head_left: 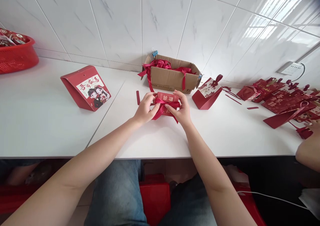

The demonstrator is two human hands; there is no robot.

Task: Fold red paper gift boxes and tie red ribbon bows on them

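Observation:
A small red gift box (163, 96) with gold characters sits on the white table in front of me. Across it runs a dark red satin ribbon (167, 103), tied in a bow, its tails hanging toward me. My left hand (145, 108) pinches the bow's left side between thumb and fingers, against the box. On the other side my right hand (182, 110) grips the right loop, its thumb pressed near the knot and its fingers at the box's far edge. The underside of the box is hidden.
Behind the hands stands a cardboard box (172, 79) of red ribbons. A red box (87, 89) with a cartoon couple is at left, another red box (206, 94) at right. A red basket (18, 57) sits far left. A co-worker's hand (313, 127) is among several boxes at far right.

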